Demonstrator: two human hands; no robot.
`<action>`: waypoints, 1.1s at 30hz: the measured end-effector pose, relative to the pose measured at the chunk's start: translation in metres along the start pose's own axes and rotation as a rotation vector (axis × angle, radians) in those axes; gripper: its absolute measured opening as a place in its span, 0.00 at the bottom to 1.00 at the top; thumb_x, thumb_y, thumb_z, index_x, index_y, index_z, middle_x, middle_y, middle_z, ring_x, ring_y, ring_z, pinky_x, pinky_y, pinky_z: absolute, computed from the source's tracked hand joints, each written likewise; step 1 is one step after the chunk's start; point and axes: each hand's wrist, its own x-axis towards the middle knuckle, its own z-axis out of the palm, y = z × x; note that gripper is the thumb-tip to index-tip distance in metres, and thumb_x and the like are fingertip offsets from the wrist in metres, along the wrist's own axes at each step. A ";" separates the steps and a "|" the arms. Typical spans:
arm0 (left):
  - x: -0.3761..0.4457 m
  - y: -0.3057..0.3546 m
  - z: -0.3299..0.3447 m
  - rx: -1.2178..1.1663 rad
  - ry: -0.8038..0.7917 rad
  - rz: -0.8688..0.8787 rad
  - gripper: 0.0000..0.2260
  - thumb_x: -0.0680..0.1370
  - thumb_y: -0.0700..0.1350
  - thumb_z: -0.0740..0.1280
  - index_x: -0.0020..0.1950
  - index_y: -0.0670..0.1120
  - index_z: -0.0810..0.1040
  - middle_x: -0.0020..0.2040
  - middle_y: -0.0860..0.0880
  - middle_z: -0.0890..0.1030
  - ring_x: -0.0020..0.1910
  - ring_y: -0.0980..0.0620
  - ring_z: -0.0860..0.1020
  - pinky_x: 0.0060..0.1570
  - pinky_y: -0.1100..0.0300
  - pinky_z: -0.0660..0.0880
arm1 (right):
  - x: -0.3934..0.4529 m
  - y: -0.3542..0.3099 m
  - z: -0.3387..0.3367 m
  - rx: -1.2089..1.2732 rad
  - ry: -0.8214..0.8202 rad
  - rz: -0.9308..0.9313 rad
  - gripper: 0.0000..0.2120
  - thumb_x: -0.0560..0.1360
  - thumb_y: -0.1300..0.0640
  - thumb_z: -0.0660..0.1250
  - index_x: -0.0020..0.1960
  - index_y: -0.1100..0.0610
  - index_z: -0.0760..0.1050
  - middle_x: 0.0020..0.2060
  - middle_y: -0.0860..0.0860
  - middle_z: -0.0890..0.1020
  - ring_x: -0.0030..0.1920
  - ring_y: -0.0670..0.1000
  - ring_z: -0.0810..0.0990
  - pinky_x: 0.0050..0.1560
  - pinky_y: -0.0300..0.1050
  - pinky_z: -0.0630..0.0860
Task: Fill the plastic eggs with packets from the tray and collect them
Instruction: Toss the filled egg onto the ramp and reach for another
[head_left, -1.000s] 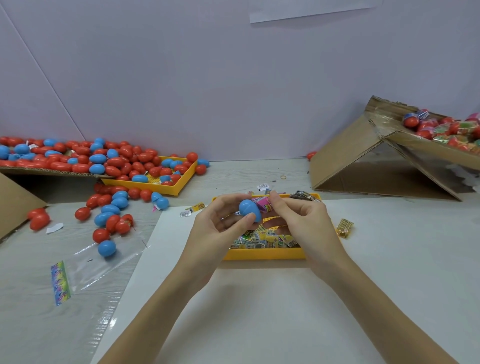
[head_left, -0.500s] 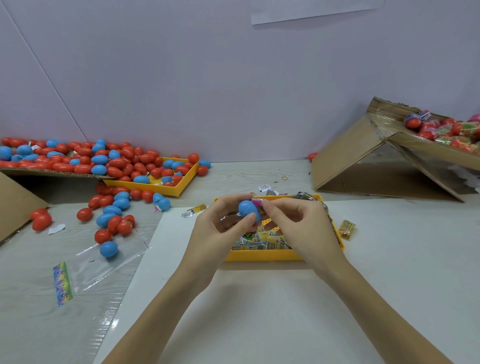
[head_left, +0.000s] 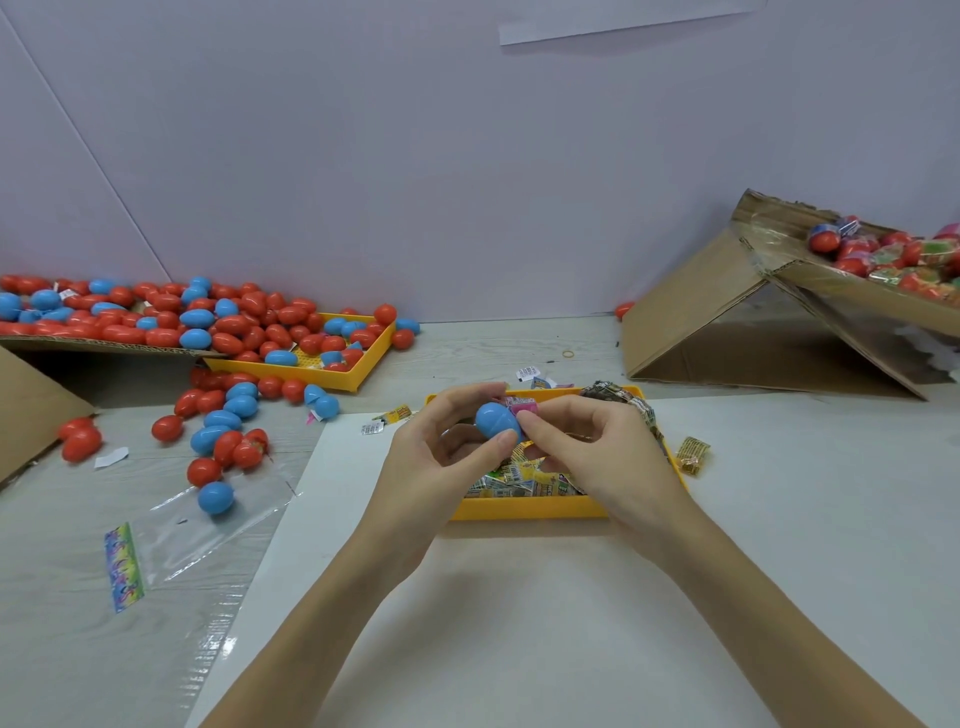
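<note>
A blue plastic egg (head_left: 496, 420) is held above the yellow packet tray (head_left: 524, 509). My left hand (head_left: 441, 457) grips it between thumb and fingers. My right hand (head_left: 592, 447) pinches a pink packet (head_left: 523, 408) against the egg's right side. Most of that packet is hidden by the egg and my fingers. The tray holds several small printed packets (head_left: 511, 480). A strip of joined packets (head_left: 621, 400) hangs over the tray's far right corner.
Red and blue eggs (head_left: 171, 322) lie heaped on cardboard and a second yellow tray (head_left: 358, 371) at far left, with more eggs (head_left: 223, 434) loose on the table. A tilted cardboard box (head_left: 727, 317) at right holds filled eggs (head_left: 893, 257). A clear bag (head_left: 208, 525) and a stray packet (head_left: 693, 454) lie nearby.
The pink packet has gone further into the blue egg, with less of it showing. Both hands stayed over the tray, shifting only slightly.
</note>
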 end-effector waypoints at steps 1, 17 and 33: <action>0.000 0.000 0.000 -0.009 -0.001 0.002 0.19 0.72 0.50 0.77 0.63 0.56 0.83 0.57 0.52 0.85 0.56 0.48 0.84 0.50 0.63 0.80 | 0.000 0.000 -0.002 0.025 -0.011 0.017 0.06 0.77 0.54 0.74 0.52 0.55 0.85 0.40 0.49 0.88 0.41 0.45 0.86 0.39 0.34 0.79; 0.000 0.003 -0.003 0.000 -0.007 0.018 0.19 0.73 0.50 0.74 0.64 0.56 0.82 0.55 0.55 0.86 0.56 0.54 0.85 0.50 0.67 0.79 | -0.001 0.001 0.000 0.003 -0.018 -0.078 0.06 0.77 0.58 0.74 0.53 0.56 0.84 0.40 0.51 0.88 0.41 0.48 0.86 0.41 0.38 0.81; 0.000 0.001 -0.001 -0.031 0.015 -0.001 0.17 0.74 0.49 0.75 0.63 0.55 0.84 0.56 0.51 0.86 0.57 0.49 0.84 0.53 0.63 0.80 | -0.005 0.002 0.010 0.195 0.080 -0.004 0.07 0.78 0.54 0.71 0.53 0.56 0.85 0.42 0.51 0.88 0.41 0.45 0.86 0.40 0.35 0.79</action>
